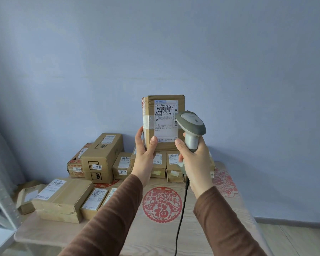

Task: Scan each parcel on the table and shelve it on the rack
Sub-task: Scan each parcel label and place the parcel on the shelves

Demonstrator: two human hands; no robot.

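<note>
My left hand [146, 150] grips the bottom left corner of a brown cardboard parcel [149, 115] and holds it upright above the table, its white shipping label facing me. My right hand [194, 157] grips the handle of a grey barcode scanner [191, 124]. The scanner's head sits just in front of the label's right edge, and its black cable hangs down over the table. Several more parcels [100, 156] lie stacked on the table behind and to the left.
The light wooden table [155, 237] carries red paper-cut decorations [162, 204]. A large flat box [63, 196] and smaller boxes lie at the front left. A metal rack upright [0, 191] stands at the left edge. A blue wall is behind.
</note>
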